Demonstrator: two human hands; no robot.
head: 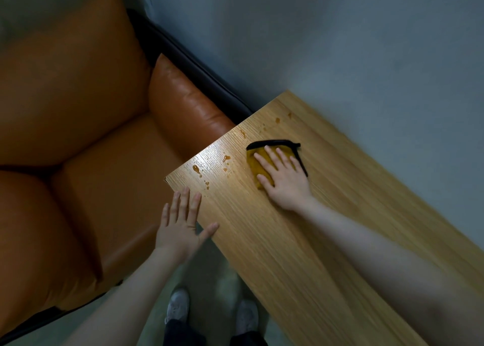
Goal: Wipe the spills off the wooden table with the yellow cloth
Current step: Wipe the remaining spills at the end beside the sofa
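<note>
A yellow cloth (264, 155) with a black hem lies folded on the wooden table (301, 241) near its far end. My right hand (282, 180) presses flat on the cloth, fingers spread. Amber spills (197, 169) dot the table to the left of the cloth, and more drops (277, 120) lie beyond it toward the far corner. My left hand (183, 222) hovers open at the table's left edge, with its thumb over the wood and nothing in it.
An orange leather sofa (78, 136) with a dark frame stands close to the table's left side. Grey floor (340, 44) lies beyond the table. My two shoes (178, 306) stand in the narrow gap between sofa and table.
</note>
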